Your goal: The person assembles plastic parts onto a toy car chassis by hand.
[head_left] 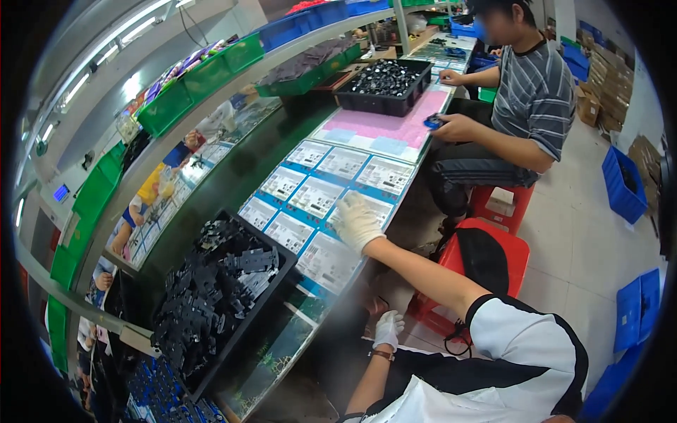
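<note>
**Gloved hand on printed sheets, assembly bench**

Head view: right hand (356, 222), white glove, fingers spread flat, gripping nothing, pressing a printed sheet (352, 211) at centre. Left hand (388, 329), six o'clock, loosely curled, empty, off the bench. Tray of black parts (218, 289) at eight o'clock. Judgement: press evenly and slide one sheet without disturbing neighbouring sheets.

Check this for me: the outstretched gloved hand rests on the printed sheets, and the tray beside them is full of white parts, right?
Not quite. The head view shows the outstretched gloved hand resting on the printed sheets, but the tray beside them is full of black parts, not white ones.
</note>
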Tool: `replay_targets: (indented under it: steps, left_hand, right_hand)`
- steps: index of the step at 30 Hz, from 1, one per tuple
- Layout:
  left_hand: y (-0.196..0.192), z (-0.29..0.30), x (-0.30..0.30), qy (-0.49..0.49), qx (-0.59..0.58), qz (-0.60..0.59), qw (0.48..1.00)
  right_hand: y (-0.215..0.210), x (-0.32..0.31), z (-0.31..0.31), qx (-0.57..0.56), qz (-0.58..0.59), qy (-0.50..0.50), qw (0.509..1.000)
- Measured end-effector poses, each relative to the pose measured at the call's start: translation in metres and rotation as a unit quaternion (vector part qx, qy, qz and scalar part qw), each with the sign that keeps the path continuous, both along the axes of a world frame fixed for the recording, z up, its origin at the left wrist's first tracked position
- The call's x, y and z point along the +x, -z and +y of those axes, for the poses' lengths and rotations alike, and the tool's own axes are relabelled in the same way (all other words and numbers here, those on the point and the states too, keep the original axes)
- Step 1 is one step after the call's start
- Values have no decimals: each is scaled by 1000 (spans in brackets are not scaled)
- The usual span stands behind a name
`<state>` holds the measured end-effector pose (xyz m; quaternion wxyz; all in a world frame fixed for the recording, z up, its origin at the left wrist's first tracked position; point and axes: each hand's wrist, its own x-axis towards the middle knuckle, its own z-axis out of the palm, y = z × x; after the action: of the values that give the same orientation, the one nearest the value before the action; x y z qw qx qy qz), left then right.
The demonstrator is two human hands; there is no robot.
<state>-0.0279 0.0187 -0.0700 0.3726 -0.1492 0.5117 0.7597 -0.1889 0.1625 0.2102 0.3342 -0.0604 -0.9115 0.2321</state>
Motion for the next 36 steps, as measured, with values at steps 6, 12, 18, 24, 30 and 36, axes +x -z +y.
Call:
replay_targets:
  steps: [6,12,18,24,30,36]
  left_hand:
    - [45,11,-1,48,313,-151,936]
    - [-75,16,32,97,120,-82,985]
    - [-188,-51,25,110,137,16,984]
    - [-249,-120,36,15,57,88,994]
    - [-265,-137,41,-12,100,110,989]
    - [-272,-130,39,-15,79,152,985]
  right_hand:
    - [-7,0,-11,1,-14,-18,1000]
    - [-8,3,7,3,-24,-35,999]
    - [4,23,8,-56,177,-155,970]
    - [-19,73,62,73,120,-216,966]
    - [-67,30,122,96,124,-115,981]
    - [-90,7,99,177,-29,-59,982]
